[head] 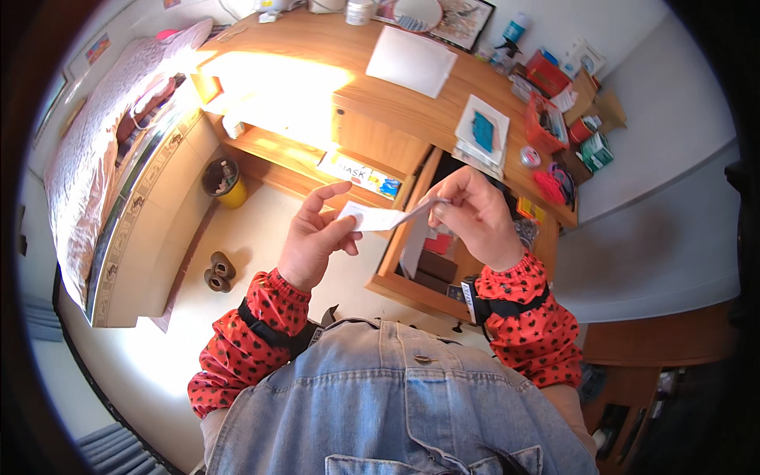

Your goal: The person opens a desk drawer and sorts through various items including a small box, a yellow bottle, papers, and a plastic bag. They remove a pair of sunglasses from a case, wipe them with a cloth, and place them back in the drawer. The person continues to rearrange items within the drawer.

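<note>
Between my two hands stretches a small folded white paper (377, 219), creased near its middle. My left hand (320, 228) pinches its left end between thumb and fingers, with the index finger raised. The other end is gripped by the thumb and fingers of my right hand (475, 214). Below the paper and my right hand, a wooden drawer (415, 291) is pulled out. In it lie dark boxes (436, 265), a red item (438, 243) and a pale flat sheet (414, 246) standing near its left side. My right forearm hides part of the drawer.
On the wooden desk (309, 38) lie white sheets (411, 61) and a paper stack with a teal item (484, 132). Red baskets (543, 127) and bottles stand at the right back. A yellow bin (234, 193) and brown shoes (219, 272) are on the floor, beside a bed (101, 136).
</note>
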`<state>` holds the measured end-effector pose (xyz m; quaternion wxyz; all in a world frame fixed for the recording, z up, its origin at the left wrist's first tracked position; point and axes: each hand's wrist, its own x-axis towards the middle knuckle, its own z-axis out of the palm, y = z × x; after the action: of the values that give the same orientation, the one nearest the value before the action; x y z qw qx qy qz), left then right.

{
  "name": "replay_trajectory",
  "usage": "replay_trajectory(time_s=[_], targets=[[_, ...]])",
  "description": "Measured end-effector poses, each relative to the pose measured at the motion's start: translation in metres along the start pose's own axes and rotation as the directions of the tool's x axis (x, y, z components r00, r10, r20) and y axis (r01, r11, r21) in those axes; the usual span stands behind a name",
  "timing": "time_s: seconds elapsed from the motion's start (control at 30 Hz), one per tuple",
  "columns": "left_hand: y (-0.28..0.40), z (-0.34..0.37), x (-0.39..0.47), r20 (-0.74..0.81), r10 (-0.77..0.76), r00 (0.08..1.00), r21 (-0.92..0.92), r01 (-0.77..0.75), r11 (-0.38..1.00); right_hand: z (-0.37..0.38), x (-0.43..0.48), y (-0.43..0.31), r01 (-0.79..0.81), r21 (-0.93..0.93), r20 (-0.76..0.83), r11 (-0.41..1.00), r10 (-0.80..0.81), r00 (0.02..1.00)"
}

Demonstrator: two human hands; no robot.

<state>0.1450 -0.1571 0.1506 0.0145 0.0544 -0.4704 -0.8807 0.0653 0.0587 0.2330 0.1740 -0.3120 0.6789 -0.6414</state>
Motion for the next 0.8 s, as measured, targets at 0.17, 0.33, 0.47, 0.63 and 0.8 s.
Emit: replay_trajectory(time_s=[0.17, 0.33, 0.47, 0.63, 0.8], targets=[[0.007, -0.068, -0.006, 0.23, -0.14, 0.963, -0.059, 0.158, 0.986, 0.07, 0.045, 0.006, -0.108, 0.047, -0.161, 0.993, 0.114, 0.98], [0.008, -0.105, -0.024, 0.313, -0.008, 0.95, 0.017, 0.003, 1.0, 0.113, 0.073, 0.008, -0.103, 0.138, -0.219, 0.985, 0.131, 0.967], [0.009, -0.116, -0.027, 0.272, 0.154, 0.95, -0.164, -0.113, 0.98, 0.136, 0.077, 0.01, -0.067, 0.024, -0.258, 0.997, 0.071, 0.963], [0.012, -0.124, -0.024, 0.206, 0.212, 0.955, -0.078, -0.2, 0.977, 0.151, 0.078, 0.02, -0.1, -0.136, -0.119, 0.986, 0.084, 0.989], [0.019, -0.123, -0.027, 0.234, 0.124, 0.964, 0.078, -0.146, 0.986, 0.159, 0.081, 0.025, -0.096, -0.326, 0.038, 0.94, 0.115, 0.993]])
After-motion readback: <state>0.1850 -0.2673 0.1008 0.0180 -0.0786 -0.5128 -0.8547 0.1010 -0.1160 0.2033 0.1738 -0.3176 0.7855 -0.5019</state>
